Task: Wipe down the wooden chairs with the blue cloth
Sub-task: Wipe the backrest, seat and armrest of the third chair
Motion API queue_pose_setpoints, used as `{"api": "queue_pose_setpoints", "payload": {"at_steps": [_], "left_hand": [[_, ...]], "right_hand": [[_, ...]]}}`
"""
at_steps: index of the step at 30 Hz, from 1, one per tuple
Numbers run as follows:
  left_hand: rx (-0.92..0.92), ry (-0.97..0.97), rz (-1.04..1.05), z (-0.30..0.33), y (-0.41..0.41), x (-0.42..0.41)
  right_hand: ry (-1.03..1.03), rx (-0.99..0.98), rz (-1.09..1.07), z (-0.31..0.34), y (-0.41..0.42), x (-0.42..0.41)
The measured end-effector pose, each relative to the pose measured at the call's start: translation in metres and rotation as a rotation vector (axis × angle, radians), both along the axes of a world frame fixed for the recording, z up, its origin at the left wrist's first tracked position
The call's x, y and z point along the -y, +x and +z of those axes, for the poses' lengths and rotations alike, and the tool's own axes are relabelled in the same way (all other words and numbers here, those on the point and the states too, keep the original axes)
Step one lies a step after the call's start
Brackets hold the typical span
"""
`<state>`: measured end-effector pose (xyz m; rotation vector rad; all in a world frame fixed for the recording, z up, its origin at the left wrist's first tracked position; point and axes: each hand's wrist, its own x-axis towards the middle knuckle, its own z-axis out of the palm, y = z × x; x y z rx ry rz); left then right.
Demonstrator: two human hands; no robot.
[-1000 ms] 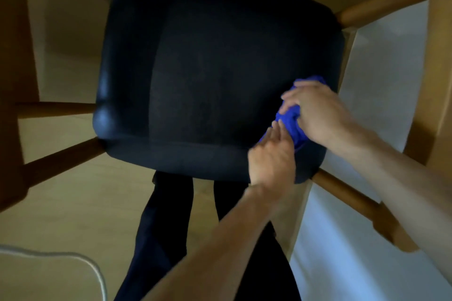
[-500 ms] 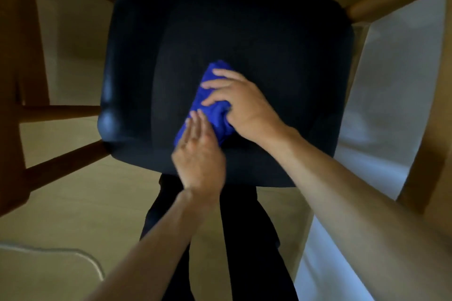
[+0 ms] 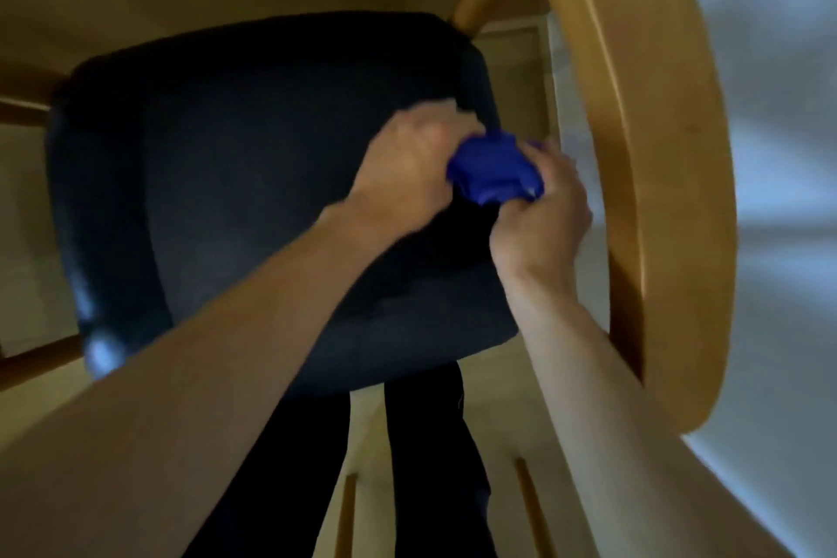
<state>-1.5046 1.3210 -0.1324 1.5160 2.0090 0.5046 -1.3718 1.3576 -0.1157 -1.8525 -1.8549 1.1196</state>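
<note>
Gripping: both hands are bunching the blue cloth (image 3: 493, 170) between them, over the right edge of the seat.
Left hand (image 3: 410, 168): curling round the cloth's left end, knuckles up.
Right hand (image 3: 543, 213): fingers are closing round the cloth's right end.
Seat (image 3: 235, 177): dark cushion is lying under both forearms.
Chair frame (image 3: 652, 159): curved wooden rail is running just right of the right hand.
Legs (image 3: 421, 467): dark trousers are showing near, below the seat.

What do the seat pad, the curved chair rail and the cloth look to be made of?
Seat pad: dark, matte upholstery, probably woven fabric; rounded padded corners, hardly any shine.
Curved chair rail: light wood, seemingly varnished; warm honey tone, smooth surface with soft highlights.
Blue cloth: soft textile, possibly microfibre; it bunches into folds between the left hand and right hand.
</note>
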Motion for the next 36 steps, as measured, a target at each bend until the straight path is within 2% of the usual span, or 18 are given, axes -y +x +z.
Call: {"api": "queue_pose_setpoints", "payload": {"at_steps": [2,5,8,12,14,16,20,24,28,31,36], "left_hand": [[0.028,-0.023,0.003,-0.003,-0.007,-0.034],[-0.082,-0.063,-0.196,-0.01,-0.005,-0.042],[-0.201,-0.054,-0.366,-0.01,0.003,-0.001],[-0.128,-0.109,-0.51,-0.003,0.013,0.068],[-0.109,-0.133,-0.587,-0.002,0.011,0.075],[-0.085,-0.089,-0.562,-0.001,0.003,0.059],[-0.087,-0.064,-0.306,-0.004,-0.004,-0.011],[-0.146,-0.069,-0.369,-0.013,0.001,-0.045],[-0.011,-0.103,-0.456,-0.011,-0.004,-0.005],[-0.011,-0.154,-0.475,-0.005,0.005,0.039],[0.018,-0.266,-0.625,0.004,0.007,0.085]], "right_hand": [[-0.065,-0.093,-0.109,-0.009,-0.007,-0.021],[-0.056,0.099,-0.027,-0.023,0.006,-0.005],[-0.016,0.229,0.112,-0.025,0.031,0.055],[-0.156,0.236,0.132,-0.012,0.057,0.122],[-0.208,0.236,0.137,-0.004,0.06,0.133],[-0.171,0.202,0.082,0.003,0.052,0.115],[0.091,0.117,0.011,-0.001,0.013,0.033],[0.006,0.108,-0.107,-0.021,0.0,-0.014],[0.051,0.214,0.033,-0.025,0.02,0.053],[0.008,0.21,0.055,-0.023,0.041,0.103],[-0.066,0.193,0.152,-0.007,0.062,0.144]]}}
